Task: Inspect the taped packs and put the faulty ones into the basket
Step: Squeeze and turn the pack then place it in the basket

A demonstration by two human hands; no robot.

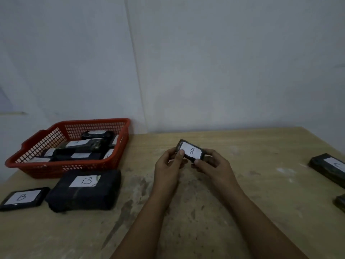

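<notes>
**Desk:** Both hands on one pack?

**Photographer:** Yes. Left hand (168,161) and right hand (212,163) pinch a small black taped pack (190,151) between them, lifted above the wooden table (242,202). The left thumb lies on the near left corner of its white label; the right thumb presses its near right edge. The label faces the camera, marked with a handwritten "B" that reads upside down.

**Desk:** Where is the red basket?

**Photographer:** The red plastic basket (46,167) sits at the table's far left corner, well left of the held pack. Several black packs with white labels (80,148) lie piled inside it.

**Desk:** Anything beside the basket?

**Photographer:** Just in front of the basket rests a large black pack labelled "B" (84,191). Touching or nearly touching that pack's left side is a flat black pack, also labelled "B" (23,198).

**Desk:** And away from the basket?

**Photographer:** Far right of the basket, at the table's right edge, lies a long black pack (328,169), its label cut off. Nearer the camera, a second dark pack (340,202) shows only partly.
</notes>
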